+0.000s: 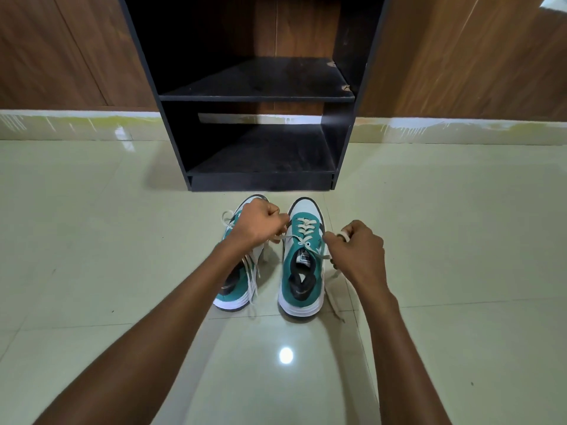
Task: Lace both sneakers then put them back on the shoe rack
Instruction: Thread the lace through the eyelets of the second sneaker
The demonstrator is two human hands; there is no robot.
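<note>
Right sneaker [303,265]: sitting upright on the tiled floor [92,240], toe pointing toward the shoe rack [260,124]; its cream lace [302,230] is crossing in several rows over the teal upper, with both ends running out sideways
Left sneaker [237,286]: lying just beside the right sneaker, tilting onto its side, partly hidden under the left forearm; its loose lace [252,283] is trailing over the heel onto the floor
Left hand [257,222]: curling into a closed fist, gripping the lace end coming off the right sneaker's left side, hovering over the toe of the left sneaker
Right hand [357,250]: fingers pressing together around the other lace end, a loop of it showing at the knuckles, and the free tail dangling down to the floor beside the right sneaker
Shoe rack: standing against the wood-panelled wall [460,56], black, open-fronted, both visible shelves holding nothing
Sneakers and rack: near each other, the toes lying just in front of the rack's base, not touching it
</note>
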